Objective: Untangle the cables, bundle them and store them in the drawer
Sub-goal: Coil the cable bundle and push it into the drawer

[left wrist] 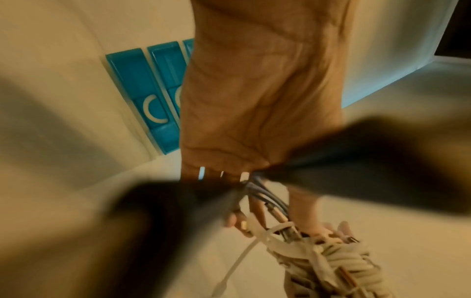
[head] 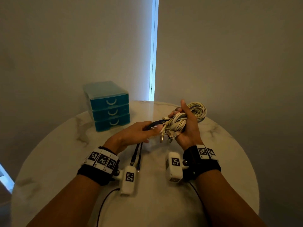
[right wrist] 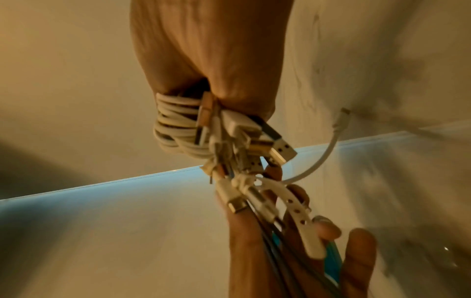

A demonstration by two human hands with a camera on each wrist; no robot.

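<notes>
Your right hand is clenched around a coiled bundle of white cables, held above the round marble-patterned bench. The loops of that bundle fan out past the far side of the hand; its metal USB plugs hang from the near side, crowded together just below the fist. A white perforated strap trails from the bundle across the fingers of your other hand.

Your left hand grips the dark cables, thumb pressed on top, fingers curled underneath. These run from the white bundle through the left hand, and two ends with plugs dangle down toward the bench near the wrist camera. The dark and white cables meet between the two hands, and are still entangled there.

The teal translucent plastic three-drawer unit stands on the far left part of the bench, well apart from both hands. All three drawers are closed.
</notes>
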